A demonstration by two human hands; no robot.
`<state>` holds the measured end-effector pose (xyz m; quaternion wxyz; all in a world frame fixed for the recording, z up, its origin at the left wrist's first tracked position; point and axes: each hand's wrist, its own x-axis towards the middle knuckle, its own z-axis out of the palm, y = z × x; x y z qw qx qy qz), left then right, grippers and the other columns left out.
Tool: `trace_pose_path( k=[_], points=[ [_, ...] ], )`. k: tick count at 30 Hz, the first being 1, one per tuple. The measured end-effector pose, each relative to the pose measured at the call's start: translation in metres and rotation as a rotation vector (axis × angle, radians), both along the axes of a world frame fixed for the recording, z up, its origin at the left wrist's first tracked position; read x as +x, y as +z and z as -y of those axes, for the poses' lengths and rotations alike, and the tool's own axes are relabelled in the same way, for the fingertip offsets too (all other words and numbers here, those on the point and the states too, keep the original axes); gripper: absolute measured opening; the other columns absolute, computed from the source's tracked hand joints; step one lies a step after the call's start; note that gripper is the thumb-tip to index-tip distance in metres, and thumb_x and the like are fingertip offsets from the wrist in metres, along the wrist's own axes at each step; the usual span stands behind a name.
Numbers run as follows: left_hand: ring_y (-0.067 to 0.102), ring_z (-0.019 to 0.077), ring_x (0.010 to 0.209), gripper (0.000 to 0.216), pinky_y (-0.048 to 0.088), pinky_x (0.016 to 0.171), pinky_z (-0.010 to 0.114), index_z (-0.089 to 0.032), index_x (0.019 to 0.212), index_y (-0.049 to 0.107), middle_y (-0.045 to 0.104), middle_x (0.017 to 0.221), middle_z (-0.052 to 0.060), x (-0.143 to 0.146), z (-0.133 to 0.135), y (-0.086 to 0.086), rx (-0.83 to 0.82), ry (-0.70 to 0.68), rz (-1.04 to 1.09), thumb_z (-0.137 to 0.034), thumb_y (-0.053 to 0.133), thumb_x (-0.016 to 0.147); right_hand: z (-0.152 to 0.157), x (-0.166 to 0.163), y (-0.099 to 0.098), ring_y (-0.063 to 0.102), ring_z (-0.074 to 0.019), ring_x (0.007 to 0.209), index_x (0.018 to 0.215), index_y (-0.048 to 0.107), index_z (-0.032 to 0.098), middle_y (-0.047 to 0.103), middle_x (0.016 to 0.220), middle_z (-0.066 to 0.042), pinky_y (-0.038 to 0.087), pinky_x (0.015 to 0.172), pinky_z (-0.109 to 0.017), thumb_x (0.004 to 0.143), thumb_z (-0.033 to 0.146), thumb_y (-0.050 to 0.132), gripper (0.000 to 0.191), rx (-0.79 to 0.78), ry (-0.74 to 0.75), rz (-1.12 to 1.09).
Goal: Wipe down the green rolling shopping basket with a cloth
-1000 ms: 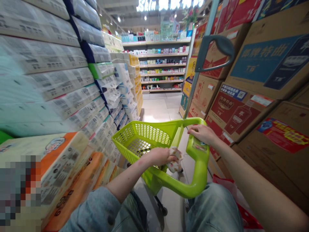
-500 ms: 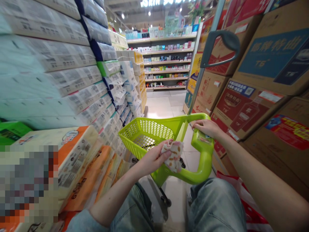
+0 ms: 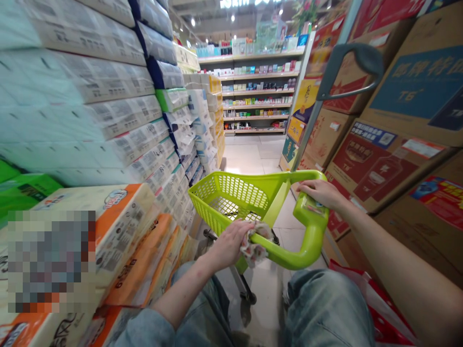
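A lime-green shopping cart (image 3: 208,207) stands in front of my knees, its perforated basket toward the left. My left hand (image 3: 228,245) is closed on a crumpled, patterned cloth (image 3: 256,250), which is wrapped around the left arm of the cart's looped handle (image 3: 314,243). Over the far right corner of that handle, my right hand (image 3: 318,192) is curled in a grip; its fingertips are partly hidden behind the rim.
Tissue packs (image 3: 123,101) are piled high on the left, with orange-and-cream packs (image 3: 130,255) nearer. Cardboard cartons (image 3: 390,164) stack up on the right beside a grey-handled metal pole (image 3: 307,140). Store shelves (image 3: 256,86) stand beyond the tiled aisle. A red bag (image 3: 383,303) lies by my right knee.
My left hand has brought the cloth from above the handle down around its left arm. My right hand keeps its place on the handle. The view has shifted slightly left.
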<state>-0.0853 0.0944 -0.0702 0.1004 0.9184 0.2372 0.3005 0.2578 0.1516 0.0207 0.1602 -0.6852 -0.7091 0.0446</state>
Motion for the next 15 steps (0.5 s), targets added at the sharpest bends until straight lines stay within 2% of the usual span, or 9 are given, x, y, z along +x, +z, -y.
trace_pose_path(
  k=[3,6,10,15],
  points=[
    [0.045,0.0199,0.120,0.044,0.033,0.107,0.044,-0.018,0.130,0.035,0.050,0.127,0.012,-0.023,-0.023,-0.016,-0.062,0.173,0.028,-0.022,0.044,0.087,-0.003,0.002,-0.001,0.059,-0.0169,0.075,0.082,0.072,0.028,0.070,0.083,0.002,0.039,0.060,-0.024,0.080,0.048,0.039,0.038,0.019,0.026,0.011],
    [0.045,0.0200,0.120,0.041,0.023,0.111,0.048,-0.017,0.128,0.039,0.052,0.125,0.011,-0.040,-0.043,-0.023,-0.064,0.267,-0.031,-0.022,0.042,0.087,-0.006,0.003,-0.002,0.060,-0.0173,0.079,0.084,0.072,0.029,0.071,0.088,0.003,0.040,0.064,-0.025,0.080,0.047,0.039,0.038,0.019,0.028,0.009],
    [0.047,0.0189,0.117,0.035,0.019,0.112,0.048,-0.018,0.121,0.046,0.055,0.120,0.008,-0.039,-0.050,-0.020,-0.080,0.299,-0.073,-0.020,0.041,0.086,-0.008,0.002,-0.001,0.059,-0.0173,0.078,0.084,0.072,0.028,0.070,0.086,0.002,0.039,0.063,-0.025,0.079,0.047,0.039,0.038,-0.006,0.000,0.006],
    [0.045,0.0188,0.118,0.027,0.016,0.113,0.047,-0.021,0.111,0.052,0.056,0.115,0.006,-0.015,-0.028,-0.007,-0.063,0.204,-0.081,-0.018,0.044,0.085,-0.010,0.000,0.001,0.059,-0.0184,0.076,0.086,0.072,0.028,0.070,0.086,0.001,0.040,0.063,-0.026,0.078,0.047,0.040,0.038,-0.028,-0.056,0.010]
  ],
)
